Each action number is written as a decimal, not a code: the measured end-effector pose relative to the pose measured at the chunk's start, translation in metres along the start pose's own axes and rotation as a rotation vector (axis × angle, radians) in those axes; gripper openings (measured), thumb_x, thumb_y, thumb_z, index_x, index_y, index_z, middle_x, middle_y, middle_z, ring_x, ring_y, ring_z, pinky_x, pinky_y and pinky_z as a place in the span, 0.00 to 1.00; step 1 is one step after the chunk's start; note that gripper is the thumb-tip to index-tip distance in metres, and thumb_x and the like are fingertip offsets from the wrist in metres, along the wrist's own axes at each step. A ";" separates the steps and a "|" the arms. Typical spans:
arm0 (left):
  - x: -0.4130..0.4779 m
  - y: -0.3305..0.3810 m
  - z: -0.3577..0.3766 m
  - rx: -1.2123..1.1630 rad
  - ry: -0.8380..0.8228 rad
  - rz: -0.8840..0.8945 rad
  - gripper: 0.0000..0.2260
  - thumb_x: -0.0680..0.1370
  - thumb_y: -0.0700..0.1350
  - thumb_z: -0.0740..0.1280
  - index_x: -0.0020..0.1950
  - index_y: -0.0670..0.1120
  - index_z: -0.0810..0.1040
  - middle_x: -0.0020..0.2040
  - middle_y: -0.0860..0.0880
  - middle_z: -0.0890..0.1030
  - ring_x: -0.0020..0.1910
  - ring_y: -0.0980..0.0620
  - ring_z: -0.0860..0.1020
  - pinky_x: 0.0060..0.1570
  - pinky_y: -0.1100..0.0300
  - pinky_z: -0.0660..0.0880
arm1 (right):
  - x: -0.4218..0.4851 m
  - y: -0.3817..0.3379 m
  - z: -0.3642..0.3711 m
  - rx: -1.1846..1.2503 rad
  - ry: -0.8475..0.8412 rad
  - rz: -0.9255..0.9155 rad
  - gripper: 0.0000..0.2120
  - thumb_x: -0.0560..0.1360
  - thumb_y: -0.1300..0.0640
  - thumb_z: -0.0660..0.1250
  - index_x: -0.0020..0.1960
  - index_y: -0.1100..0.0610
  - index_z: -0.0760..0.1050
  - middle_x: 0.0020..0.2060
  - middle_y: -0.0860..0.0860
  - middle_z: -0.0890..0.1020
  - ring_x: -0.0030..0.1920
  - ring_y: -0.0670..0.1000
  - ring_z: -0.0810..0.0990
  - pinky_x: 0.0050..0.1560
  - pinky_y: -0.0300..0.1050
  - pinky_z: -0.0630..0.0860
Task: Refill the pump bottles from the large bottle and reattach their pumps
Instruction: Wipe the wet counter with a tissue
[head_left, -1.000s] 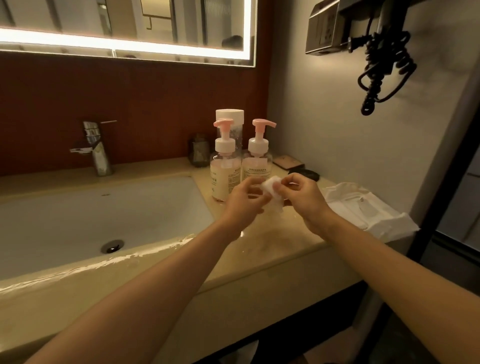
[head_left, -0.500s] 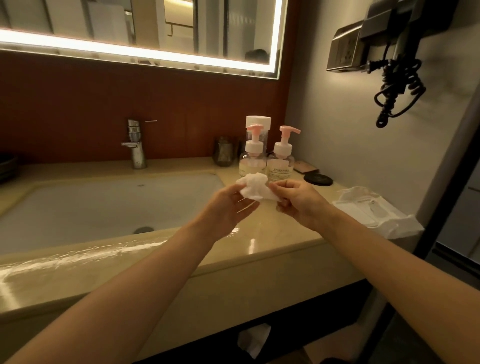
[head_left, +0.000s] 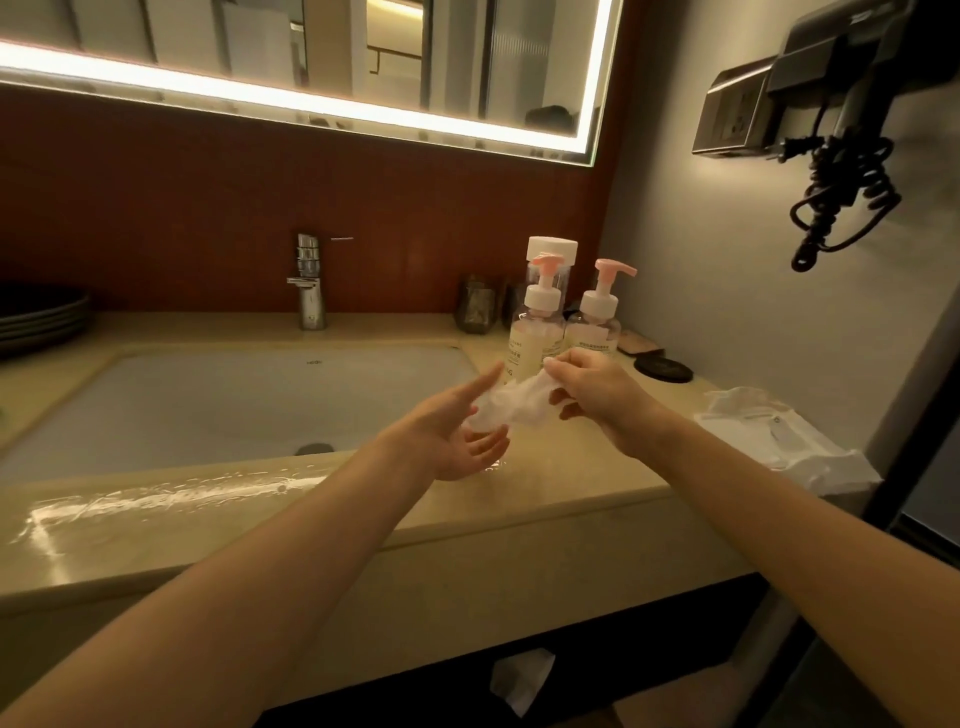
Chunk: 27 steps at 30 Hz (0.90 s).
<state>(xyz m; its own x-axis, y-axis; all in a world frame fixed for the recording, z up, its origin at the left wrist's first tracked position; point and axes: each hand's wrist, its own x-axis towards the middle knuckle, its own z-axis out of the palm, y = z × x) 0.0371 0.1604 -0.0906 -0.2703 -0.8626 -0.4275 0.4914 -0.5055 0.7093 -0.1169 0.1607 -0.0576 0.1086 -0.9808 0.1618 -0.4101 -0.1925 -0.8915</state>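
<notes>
Nearest the camera, two bare forearms reach out over the wet front edge of the desk (head_left: 571, 499). The left hand (head_left: 457, 436) is palm-up with its fingers (head_left: 483, 382) spread apart and holding nothing, while the right hand (head_left: 597, 395) has its fingers (head_left: 558, 366) pinched together on a crumpled white tissue (head_left: 511, 408) that drapes across toward the left palm. The step in hand looks like wiping the hands dry, and perhaps the desk after that, since both pumps already seem to be seated. To do it well, bunch the tissue into the open left palm, rub between the fingers where soap would cling, then pass it over the shiny wet streak along the desk edge without dragging it into the bottles. Just beyond the hands stand the two pump bottles (head_left: 535, 343), close together near the sink's (head_left: 234, 395) right rim, pink pump heads on and upright; they appear filled, though the levels are hard to read. Directly behind the left one rises the large bottle (head_left: 551, 249) with its white cap. A dark round disc (head_left: 663, 370) lies just right of the bottles, and a folded white packet (head_left: 769, 436) rests nearer the desk's right end. Further back, the tap (head_left: 309, 283) stands against the red wall.
</notes>
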 end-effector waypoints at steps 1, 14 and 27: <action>-0.001 -0.001 0.000 0.008 0.006 -0.003 0.29 0.62 0.48 0.77 0.58 0.40 0.71 0.49 0.41 0.77 0.43 0.49 0.77 0.43 0.57 0.78 | -0.001 -0.001 0.001 -0.018 -0.011 -0.064 0.07 0.79 0.56 0.57 0.50 0.59 0.71 0.43 0.52 0.75 0.42 0.49 0.75 0.41 0.37 0.74; 0.015 0.000 -0.006 -0.139 -0.095 0.193 0.11 0.80 0.44 0.58 0.48 0.38 0.75 0.32 0.43 0.82 0.27 0.51 0.80 0.30 0.60 0.78 | 0.004 0.007 -0.021 0.809 0.160 0.089 0.12 0.81 0.59 0.53 0.62 0.58 0.70 0.54 0.63 0.75 0.48 0.55 0.77 0.46 0.53 0.79; 0.049 -0.002 -0.002 1.823 0.461 0.595 0.29 0.68 0.55 0.72 0.65 0.50 0.67 0.64 0.45 0.68 0.63 0.45 0.66 0.62 0.50 0.68 | -0.008 0.103 -0.056 -0.873 0.317 -0.082 0.11 0.75 0.63 0.59 0.57 0.56 0.72 0.55 0.54 0.75 0.54 0.54 0.73 0.53 0.47 0.71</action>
<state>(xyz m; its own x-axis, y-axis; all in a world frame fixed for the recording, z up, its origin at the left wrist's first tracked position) 0.0245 0.1192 -0.1138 -0.0746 -0.9833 0.1658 -0.9464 0.1222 0.2989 -0.2108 0.1466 -0.1269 -0.0321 -0.9011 0.4324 -0.9616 -0.0901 -0.2592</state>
